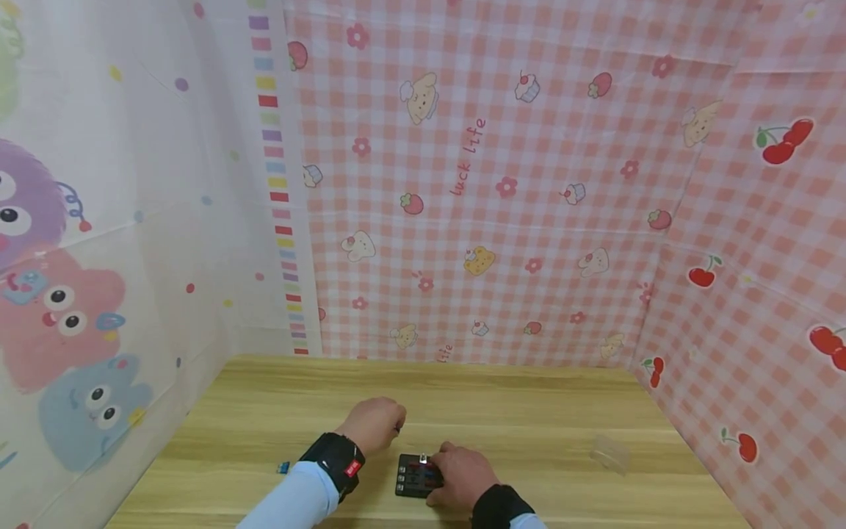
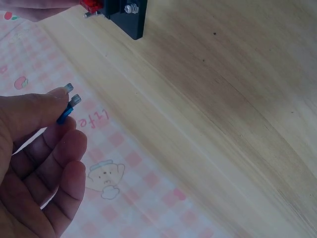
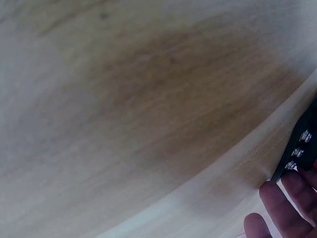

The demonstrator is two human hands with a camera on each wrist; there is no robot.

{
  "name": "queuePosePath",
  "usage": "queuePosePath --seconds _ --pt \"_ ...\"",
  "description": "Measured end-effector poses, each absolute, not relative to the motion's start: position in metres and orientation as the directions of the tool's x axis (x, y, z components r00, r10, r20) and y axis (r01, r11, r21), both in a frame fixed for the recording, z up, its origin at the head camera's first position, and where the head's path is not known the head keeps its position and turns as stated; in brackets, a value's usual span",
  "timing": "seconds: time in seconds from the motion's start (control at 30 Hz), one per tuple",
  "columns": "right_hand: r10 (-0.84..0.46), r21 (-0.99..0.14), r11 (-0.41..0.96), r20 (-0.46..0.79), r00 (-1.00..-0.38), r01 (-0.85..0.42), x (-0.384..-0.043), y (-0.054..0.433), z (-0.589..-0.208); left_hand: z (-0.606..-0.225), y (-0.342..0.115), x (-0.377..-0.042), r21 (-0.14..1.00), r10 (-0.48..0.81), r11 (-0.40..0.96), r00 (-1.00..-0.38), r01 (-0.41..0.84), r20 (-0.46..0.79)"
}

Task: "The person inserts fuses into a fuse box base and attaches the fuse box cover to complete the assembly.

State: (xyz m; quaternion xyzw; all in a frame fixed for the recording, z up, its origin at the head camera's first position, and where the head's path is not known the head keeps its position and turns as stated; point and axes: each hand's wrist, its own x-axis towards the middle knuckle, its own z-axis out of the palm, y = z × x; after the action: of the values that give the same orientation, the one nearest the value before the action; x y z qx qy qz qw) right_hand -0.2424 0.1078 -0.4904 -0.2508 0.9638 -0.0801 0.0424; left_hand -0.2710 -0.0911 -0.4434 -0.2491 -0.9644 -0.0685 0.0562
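My L hand (image 1: 373,427) pinches blue fuse (image 2: 64,116); prob. light, stiff; hold by body. R hand (image 1: 466,477) grips blk block (image 1: 409,486), right end.

Matt plastic block (image 1: 415,479) with shiny metal screws (image 2: 131,8), smooth wood-grain tabletop (image 1: 522,411), creased cloth (image 1: 515,147).

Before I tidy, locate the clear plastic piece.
In the head view, the clear plastic piece lies on the right part of the table, to the right of the right hand, which holds the black block.
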Motion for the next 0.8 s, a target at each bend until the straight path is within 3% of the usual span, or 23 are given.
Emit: queuePosePath --seconds 0.8 --pt "-0.493 -0.184 0.859 -0.042 -0.869 -0.478 -0.246 0.108 -0.494 -0.444 -0.078 -0.263 0.148 0.538 0.828 -0.841 0.541 0.063"
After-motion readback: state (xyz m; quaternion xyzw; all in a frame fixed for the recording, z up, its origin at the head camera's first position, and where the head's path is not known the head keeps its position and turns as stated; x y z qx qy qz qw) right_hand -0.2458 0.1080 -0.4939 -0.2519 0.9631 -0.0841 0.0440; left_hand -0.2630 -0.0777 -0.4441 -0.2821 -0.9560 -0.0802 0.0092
